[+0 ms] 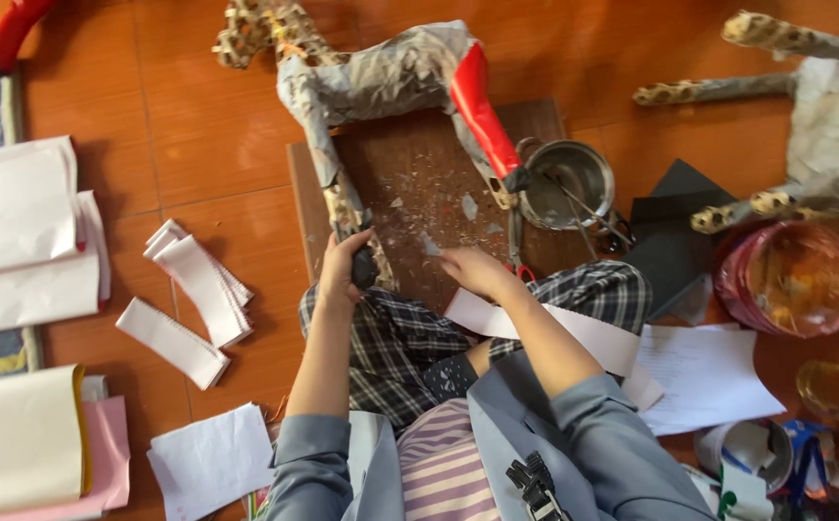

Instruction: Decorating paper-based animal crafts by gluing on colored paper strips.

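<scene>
Papier-mâché animal figure (381, 77) stands on a wooden board (410, 183) on the tiled floor, one hind leg wrapped red. Left hand (340, 270) wrapped tight round a front leg near its hoof. Right hand (475, 270) on the board, fingers curled; whether it pinches anything, cannot tell. Figure looks light, hollow, stiff yet crushable: best held by a leg. Metal pot (566, 183) just beside; paper strips (197, 289) to the left.

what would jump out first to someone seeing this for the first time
The paper-covered animal figure at top centre, standing on a brown board, with one bright red leg. The left hand grips its front leg near the foot, while the right hand rests on the board. White paper strips lie on the floor at left, a metal bowl at right.
</scene>
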